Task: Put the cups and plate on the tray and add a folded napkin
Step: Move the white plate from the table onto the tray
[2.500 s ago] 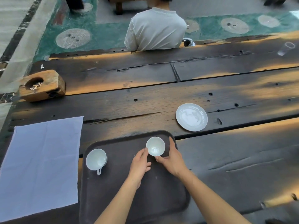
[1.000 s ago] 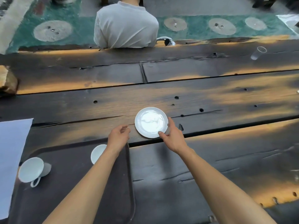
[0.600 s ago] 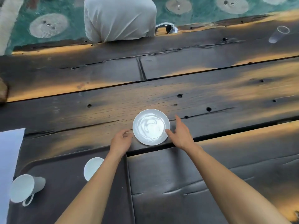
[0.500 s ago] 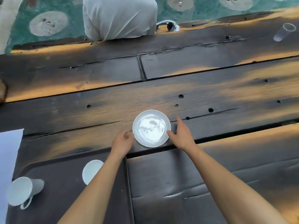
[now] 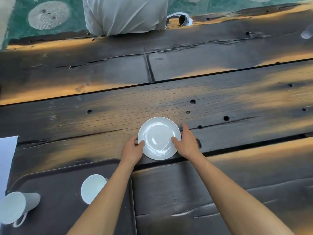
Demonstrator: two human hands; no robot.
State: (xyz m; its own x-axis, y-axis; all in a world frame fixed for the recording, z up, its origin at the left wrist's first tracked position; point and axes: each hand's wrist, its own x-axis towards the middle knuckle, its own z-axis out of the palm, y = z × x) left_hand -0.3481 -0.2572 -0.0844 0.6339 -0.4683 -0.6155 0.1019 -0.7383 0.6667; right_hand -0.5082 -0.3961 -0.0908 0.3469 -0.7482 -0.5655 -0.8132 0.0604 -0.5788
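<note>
A small white plate [image 5: 158, 135] lies on the dark wooden table just beyond the tray's far right corner. My left hand [image 5: 133, 150] grips its left rim with the thumb on top, and my right hand [image 5: 187, 143] grips its right rim the same way. The dark tray [image 5: 55, 177] sits at the lower left. Two white cups stand on it: one cup [image 5: 92, 188] partly behind my left forearm, and a handled cup [image 5: 17, 206] at the tray's left edge. A white napkin [image 5: 6, 160] lies flat, unfolded, at the far left edge.
A person in a white shirt [image 5: 125, 14] sits at the table's far side with their back to me. A clear glass [image 5: 306, 33] stands at the far right. A white strapped object [image 5: 183, 19] rests on the far edge. The table [image 5: 220, 99] has cracks and holes.
Both hands left the cup on the tray, reached to the plate and closed on its rim from each side. The view shifted right and closer.
</note>
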